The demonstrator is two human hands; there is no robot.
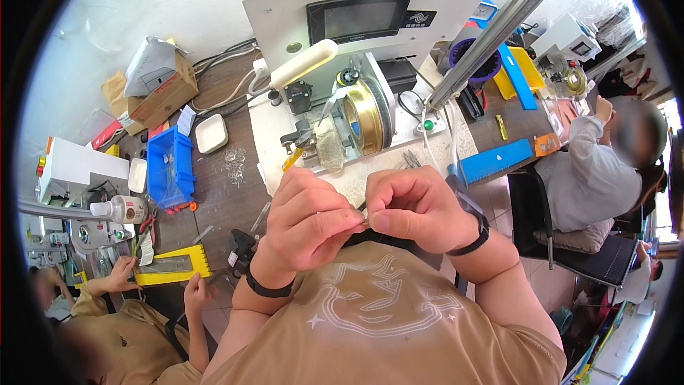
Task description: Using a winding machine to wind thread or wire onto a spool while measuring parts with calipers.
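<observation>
My left hand (310, 217) and my right hand (420, 210) meet in front of my chest, both closed in a pinch with fingertips touching or nearly so. Something tiny sits between the fingertips, a bit of it dark, but it is too small to name. Just beyond my hands stands a white benchtop machine (278, 7) with a dark screen (358, 18). On its front is a large gold-coloured wheel (365, 121). A yellow-handled tool (293, 160) lies close past my left knuckles. Small pointed metal tools (411, 160) rest on the pale work surface near my right hand.
A white lamp head (306, 68) and a slanting metal post (491, 36) rise over the bench. Left are a blue bin (169, 167), a white dish (211, 133) and a co-worker's hands at a yellow tray (199, 262). Another person (588, 178) sits at right, past a blue tray (495, 161).
</observation>
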